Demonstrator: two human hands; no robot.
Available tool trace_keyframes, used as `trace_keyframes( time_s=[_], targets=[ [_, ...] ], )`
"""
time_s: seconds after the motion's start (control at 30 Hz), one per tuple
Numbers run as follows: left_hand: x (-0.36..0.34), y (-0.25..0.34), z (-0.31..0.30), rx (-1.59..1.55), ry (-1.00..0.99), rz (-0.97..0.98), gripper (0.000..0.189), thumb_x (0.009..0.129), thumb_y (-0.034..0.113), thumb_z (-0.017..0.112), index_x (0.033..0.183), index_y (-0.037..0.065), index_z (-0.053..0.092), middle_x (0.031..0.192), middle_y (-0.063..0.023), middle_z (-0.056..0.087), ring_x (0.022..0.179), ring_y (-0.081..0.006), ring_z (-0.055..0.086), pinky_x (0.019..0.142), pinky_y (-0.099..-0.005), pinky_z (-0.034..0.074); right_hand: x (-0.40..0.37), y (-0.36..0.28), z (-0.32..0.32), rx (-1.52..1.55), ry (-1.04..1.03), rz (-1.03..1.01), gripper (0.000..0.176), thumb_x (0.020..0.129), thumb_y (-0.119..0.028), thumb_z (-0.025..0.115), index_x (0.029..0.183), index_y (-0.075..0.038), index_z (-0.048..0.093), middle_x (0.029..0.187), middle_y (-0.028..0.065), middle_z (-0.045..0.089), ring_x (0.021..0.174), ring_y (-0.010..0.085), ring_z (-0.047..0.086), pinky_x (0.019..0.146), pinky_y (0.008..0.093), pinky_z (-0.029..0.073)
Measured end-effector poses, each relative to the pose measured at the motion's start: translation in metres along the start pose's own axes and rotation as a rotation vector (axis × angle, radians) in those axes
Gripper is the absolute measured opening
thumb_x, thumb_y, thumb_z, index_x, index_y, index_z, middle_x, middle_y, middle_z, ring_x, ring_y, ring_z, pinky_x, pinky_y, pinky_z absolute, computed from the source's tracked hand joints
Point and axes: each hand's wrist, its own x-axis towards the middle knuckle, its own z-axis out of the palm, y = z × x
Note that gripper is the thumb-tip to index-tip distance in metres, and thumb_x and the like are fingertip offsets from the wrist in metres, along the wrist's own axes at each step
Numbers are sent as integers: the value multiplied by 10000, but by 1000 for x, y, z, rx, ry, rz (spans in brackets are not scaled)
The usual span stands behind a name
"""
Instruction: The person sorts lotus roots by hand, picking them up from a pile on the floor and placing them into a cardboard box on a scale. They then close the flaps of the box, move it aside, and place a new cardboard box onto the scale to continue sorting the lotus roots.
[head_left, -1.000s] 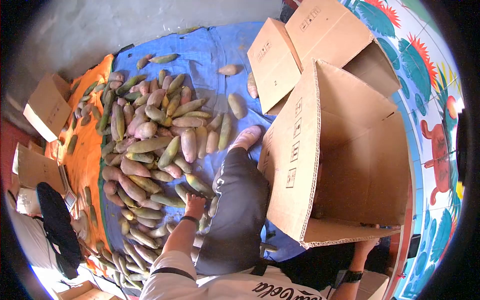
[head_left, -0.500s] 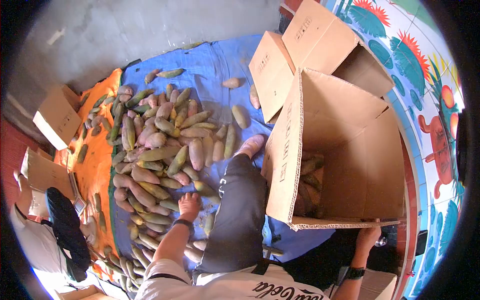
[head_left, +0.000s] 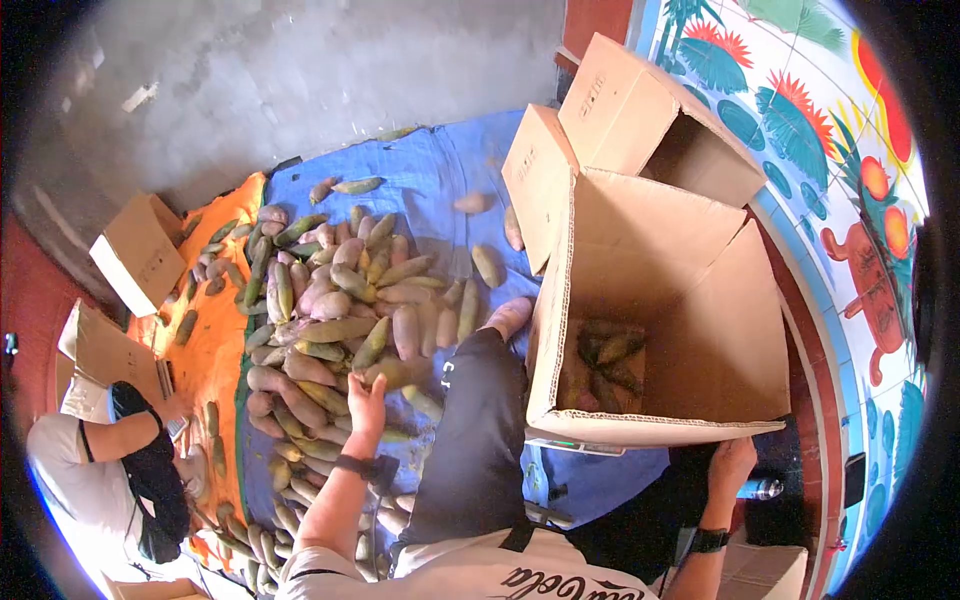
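My left hand (head_left: 366, 404) is over the pile of long green and pinkish vegetables (head_left: 310, 300), its fingers curled against a blurred greenish-brown long vegetable (head_left: 398, 372). My right hand (head_left: 734, 464) grips the near lower edge of a large open cardboard box (head_left: 665, 432). That box is tilted, its opening facing me, and several green and pinkish vegetables (head_left: 612, 352) lie at the bottom of it. Part of a scale (head_left: 580, 446) shows beneath the box's near edge. My leg (head_left: 470, 440) stretches between the pile and the box.
Two more cardboard boxes (head_left: 620, 110) stand behind the large one, near the painted wall (head_left: 800, 120). A blue tarp (head_left: 440, 160) and an orange sheet (head_left: 190, 330) cover the floor. At left another person (head_left: 110, 470) works beside cardboard boxes (head_left: 140, 250). A blue bottle (head_left: 760, 489) lies by my right hand.
My left hand has risen off the pile with a vegetable at its fingers. The large box has tipped, showing more of its inside. The view has shifted, and the other person's arm has moved.
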Motion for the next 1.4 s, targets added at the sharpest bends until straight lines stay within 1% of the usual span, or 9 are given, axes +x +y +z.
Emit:
trace_keyframes(
  time_s=[0.07, 0.2, 0.37, 0.57, 0.67, 0.9, 1.1, 1.23, 1.4],
  targets=[
    [-3, 72, -2, -385, 30, 51, 287, 834, 124, 554, 1053, -22, 438, 966, -104, 541, 893, -172, 508, 810, -288, 403, 1, -1, 0, 18, -10, 19, 147, 707, 17, 488, 837, 41, 552, 761, 225, 561, 716, 411, 536, 636, 468, 444],
    [-23, 186, -2, -602, 22, 329, 271, 849, 82, 542, 1084, 22, 420, 1003, -68, 507, 935, -130, 474, 865, -267, 365, 3, -10, -10, 54, -91, 72, 132, 796, -13, 468, 877, 55, 547, 846, 256, 565, 786, 421, 540, 677, 459, 438],
    [-57, 257, 7, -752, -131, 555, 360, 832, 69, 560, 1133, 26, 366, 1057, -84, 492, 968, -141, 480, 868, -287, 382, 3, -14, -14, 98, -66, 89, 150, 807, -16, 462, 905, 58, 548, 880, 260, 567, 803, 419, 545, 691, 446, 446],
    [-81, 280, 30, -332, -374, 1026, 475, 736, 179, 689, 1091, 4, 427, 1052, -195, 546, 931, -321, 558, 820, -376, 443, 5, -19, -15, 103, 42, 21, 172, 788, -49, 473, 899, 40, 569, 809, 238, 578, 720, 406, 559, 633, 459, 453],
    [-86, 276, 48, -234, -386, 1114, 339, 746, 72, 640, 1029, 25, 457, 1031, -167, 578, 912, -295, 566, 783, -358, 450, 2, -14, -13, 90, 38, 10, 175, 788, -52, 479, 905, 41, 570, 804, 240, 577, 711, 406, 559, 622, 457, 454],
    [-82, 286, 47, -119, -353, 1136, 229, 740, 21, 606, 940, 22, 494, 1020, -168, 579, 961, -308, 554, 811, -380, 436, 3, -19, -22, 110, -108, 120, 167, 792, -12, 477, 916, 71, 552, 881, 270, 562, 808, 428, 538, 693, 460, 438],
    [-74, 263, 33, -188, -255, 1009, 262, 746, 85, 612, 963, 1, 491, 1052, -181, 555, 1007, -338, 525, 860, -402, 414, 6, -25, -22, 133, -32, 76, 178, 792, -9, 484, 940, 63, 553, 891, 266, 566, 818, 422, 544, 686, 447, 447],
    [-58, 229, 22, -70, -164, 826, 198, 817, 91, 529, 985, -5, 485, 1050, -149, 563, 951, -273, 542, 843, -354, 409, 4, -17, -17, 87, -100, 89, 180, 793, -12, 484, 943, 60, 553, 890, 265, 567, 814, 421, 545, 682, 442, 450],
    [-35, 179, 7, 177, -49, 718, 245, 736, 12, 565, 977, -6, 521, 917, -169, 557, 834, -324, 532, 740, -373, 434, 1, -9, -10, 81, -86, 58, 178, 802, -30, 481, 938, 62, 552, 893, 265, 564, 818, 426, 541, 691, 452, 444]
  ],
)
